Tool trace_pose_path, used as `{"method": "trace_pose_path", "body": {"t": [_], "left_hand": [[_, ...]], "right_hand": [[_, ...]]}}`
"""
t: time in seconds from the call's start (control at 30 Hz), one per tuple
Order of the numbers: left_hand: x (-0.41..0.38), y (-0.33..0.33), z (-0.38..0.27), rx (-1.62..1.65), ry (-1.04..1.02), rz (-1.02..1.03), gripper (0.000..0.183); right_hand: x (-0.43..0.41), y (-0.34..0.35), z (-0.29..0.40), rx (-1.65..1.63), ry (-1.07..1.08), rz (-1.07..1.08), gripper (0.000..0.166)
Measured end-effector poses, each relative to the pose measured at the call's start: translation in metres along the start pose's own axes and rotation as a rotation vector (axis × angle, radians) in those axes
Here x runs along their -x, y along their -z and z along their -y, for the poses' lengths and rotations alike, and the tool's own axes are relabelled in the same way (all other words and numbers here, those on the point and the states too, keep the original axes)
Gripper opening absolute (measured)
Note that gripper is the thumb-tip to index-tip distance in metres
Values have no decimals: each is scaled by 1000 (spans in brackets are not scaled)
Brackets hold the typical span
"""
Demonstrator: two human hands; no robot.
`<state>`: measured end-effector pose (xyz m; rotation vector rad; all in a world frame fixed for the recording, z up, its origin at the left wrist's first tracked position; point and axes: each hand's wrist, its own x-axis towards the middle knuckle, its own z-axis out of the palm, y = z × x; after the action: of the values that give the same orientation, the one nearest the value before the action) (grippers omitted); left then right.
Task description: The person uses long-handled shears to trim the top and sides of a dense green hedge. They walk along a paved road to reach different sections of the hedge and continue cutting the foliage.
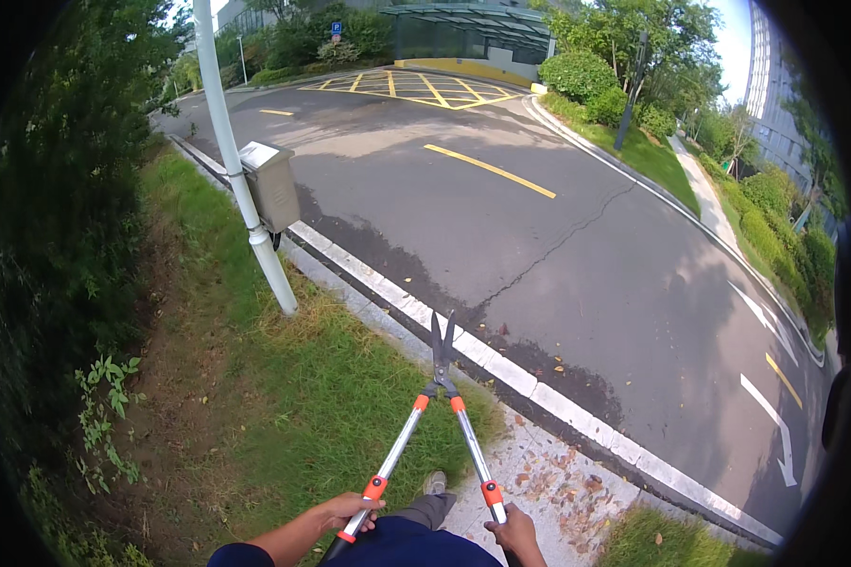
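A pair of hedge shears [440,368] with silver telescopic handles and orange collars points away from me, its dark blades slightly apart. My left hand [351,512] grips the left handle just above its black end. Around the lower part of the right handle, my right hand [515,530] is closed. The blade tips appear in front of the white kerb [493,361], over the grass verge [340,404]. One of my shoes [435,483] shows on the grass below the shears.
A white pole [237,184] carrying a metal box [269,188] stands on the verge. Dark shrubs [57,234] line the left side. Fallen leaves lie on a paved strip [539,461] at right. Beyond the kerb runs an asphalt road [411,205] with yellow markings.
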<state>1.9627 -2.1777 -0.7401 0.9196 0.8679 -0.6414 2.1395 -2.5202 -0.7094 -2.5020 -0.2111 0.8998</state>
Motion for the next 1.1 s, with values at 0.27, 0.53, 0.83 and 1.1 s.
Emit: {"method": "trace_pose_path", "body": {"t": [0.27,0.53,0.83,1.1], "left_hand": [[-94,-92,-204,13,-176,-238,28],[-206,-149,-351,-32,-171,-378,24],[-314,-196,-541,87,-156,-615,35],[-358,-196,-741,162,-304,-685,19]], "right_hand": [[-148,179,59,17,130,-83,49],[-345,297,68,92,149,65,47],[-641,444,128,269,481,196,45],[-840,525,270,31,208,551,39]]}}
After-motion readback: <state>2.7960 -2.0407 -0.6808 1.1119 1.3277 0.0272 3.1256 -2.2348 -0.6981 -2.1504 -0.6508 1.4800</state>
